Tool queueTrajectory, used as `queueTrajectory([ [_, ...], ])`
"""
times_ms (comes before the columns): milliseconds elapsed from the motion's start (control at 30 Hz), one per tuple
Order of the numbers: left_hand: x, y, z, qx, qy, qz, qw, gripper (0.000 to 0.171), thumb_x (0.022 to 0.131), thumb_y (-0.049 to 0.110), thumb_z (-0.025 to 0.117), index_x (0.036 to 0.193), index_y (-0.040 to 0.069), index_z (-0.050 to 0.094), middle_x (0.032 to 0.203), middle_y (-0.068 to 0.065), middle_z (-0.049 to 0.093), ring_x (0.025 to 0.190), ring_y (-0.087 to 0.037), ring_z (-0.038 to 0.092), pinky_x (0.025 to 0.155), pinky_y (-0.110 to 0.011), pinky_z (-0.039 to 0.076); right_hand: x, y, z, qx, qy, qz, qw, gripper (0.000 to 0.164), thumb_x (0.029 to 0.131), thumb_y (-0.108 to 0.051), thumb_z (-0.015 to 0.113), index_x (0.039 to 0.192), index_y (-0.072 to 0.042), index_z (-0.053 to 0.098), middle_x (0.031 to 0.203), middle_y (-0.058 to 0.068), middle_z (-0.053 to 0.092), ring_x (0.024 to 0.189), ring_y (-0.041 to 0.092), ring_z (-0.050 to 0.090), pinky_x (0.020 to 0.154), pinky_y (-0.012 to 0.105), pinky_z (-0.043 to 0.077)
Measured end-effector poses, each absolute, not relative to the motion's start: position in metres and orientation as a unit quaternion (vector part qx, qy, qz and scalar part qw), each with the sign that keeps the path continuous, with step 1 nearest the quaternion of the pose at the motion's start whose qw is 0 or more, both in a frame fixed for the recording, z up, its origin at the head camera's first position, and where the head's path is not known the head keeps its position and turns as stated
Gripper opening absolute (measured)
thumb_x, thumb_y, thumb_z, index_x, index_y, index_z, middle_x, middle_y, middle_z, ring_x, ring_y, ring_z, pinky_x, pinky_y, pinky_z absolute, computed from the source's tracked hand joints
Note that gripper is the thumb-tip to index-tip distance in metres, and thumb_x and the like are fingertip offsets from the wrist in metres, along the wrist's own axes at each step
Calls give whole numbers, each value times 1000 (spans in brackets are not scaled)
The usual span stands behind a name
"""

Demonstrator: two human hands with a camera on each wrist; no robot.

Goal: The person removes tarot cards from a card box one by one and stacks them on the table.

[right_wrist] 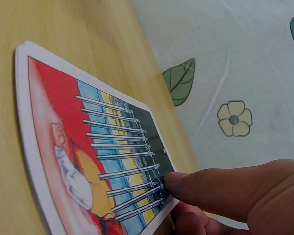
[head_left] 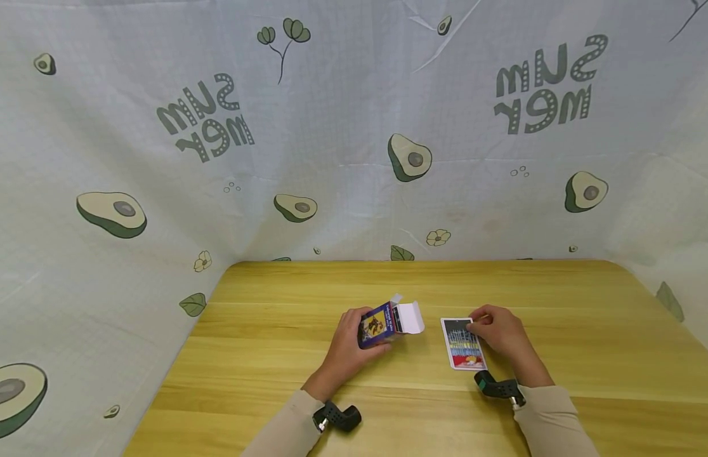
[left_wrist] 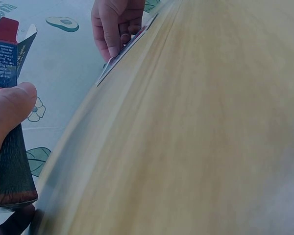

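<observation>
Purple cardboard makes the box (head_left: 375,325) which the left hand (head_left: 348,346) holds, with the thumb on one side and the fingers curled round the other, so this grip is closed around it. Its white flap (head_left: 411,318) stands open and points toward the other hand, so the opening of the box is already done. To the right of it, well within the table (head_left: 262,355) and apart from the box, the illustrated cards (head_left: 464,346) lie face up, the dark end of the picture away from the person. From the right wrist view, the edge shows more than one layer, so I judge it is a small stack, but how many cards I cannot tell. The right hand (head_left: 504,333) pinches the stack at the corner near this dark end: the thumb presses on the face, and the other fingers bend in by the edge. As it looks to me, the work stands in its middle, since cards are outside and the flap is not closed. Whether other cards remain inside the box I cannot tell. Bringing box and cards together and folding down the flap are both not done.
</observation>
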State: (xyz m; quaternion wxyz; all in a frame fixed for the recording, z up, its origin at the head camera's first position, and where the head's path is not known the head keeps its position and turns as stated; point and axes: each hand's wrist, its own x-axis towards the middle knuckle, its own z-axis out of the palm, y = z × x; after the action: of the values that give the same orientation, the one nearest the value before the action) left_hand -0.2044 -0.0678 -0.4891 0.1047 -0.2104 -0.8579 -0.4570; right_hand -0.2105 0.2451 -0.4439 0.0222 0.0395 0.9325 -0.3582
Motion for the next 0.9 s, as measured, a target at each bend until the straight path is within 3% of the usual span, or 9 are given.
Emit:
queueTrajectory([
  [400,-204,-67,-488,-214,-858,-455,107,71,76,38,82,133,15,47,118,2,52,100,-12,45,84,-30,44,-212,246,-445,41,932,-360,23,31,87,-17,67,107,6,62,92,19,62,82,29,54,69,37,42],
  [900,-204,-67,-490,-209,-857,-460,100,71,76,40,82,133,16,46,117,2,52,99,-12,45,84,-30,44,-208,240,-431,33,927,-373,2,32,89,-20,66,109,4,62,96,21,63,85,32,56,74,45,47],
])
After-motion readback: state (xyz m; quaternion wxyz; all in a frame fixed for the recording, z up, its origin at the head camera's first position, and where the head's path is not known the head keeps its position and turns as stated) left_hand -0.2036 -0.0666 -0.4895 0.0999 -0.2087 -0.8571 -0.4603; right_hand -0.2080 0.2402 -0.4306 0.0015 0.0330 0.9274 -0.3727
